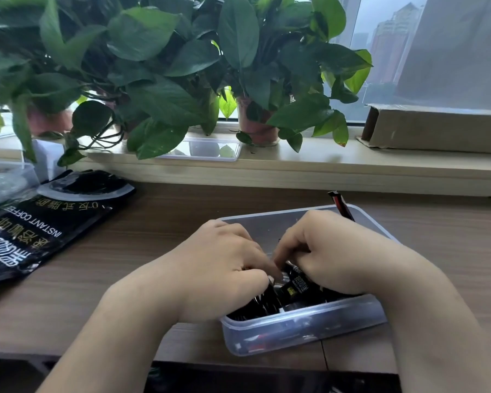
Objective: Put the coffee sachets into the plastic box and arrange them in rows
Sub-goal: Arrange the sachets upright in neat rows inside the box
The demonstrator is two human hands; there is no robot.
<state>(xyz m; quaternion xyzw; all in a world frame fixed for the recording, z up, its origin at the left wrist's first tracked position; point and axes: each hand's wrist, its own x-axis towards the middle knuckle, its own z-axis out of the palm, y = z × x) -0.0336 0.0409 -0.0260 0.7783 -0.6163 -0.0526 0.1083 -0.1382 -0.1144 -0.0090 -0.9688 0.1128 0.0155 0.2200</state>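
Observation:
A clear plastic box (301, 324) stands at the near edge of the wooden desk, holding several black coffee sachets (292, 289) packed along its near side. Both hands are inside the box. My left hand (219, 268) has its fingers curled down onto the sachets. My right hand (326, 251) pinches a black sachet between fingers and thumb. One black-and-red sachet (342, 205) sticks up at the box's far right corner. Most of the box's inside is hidden by my hands.
A large black instant coffee bag (40, 231) lies open on the desk at left. Potted plants (255, 126), a clear lid (207, 150) and a cardboard box (437, 129) stand on the window sill behind. A clear container (3, 180) sits far left.

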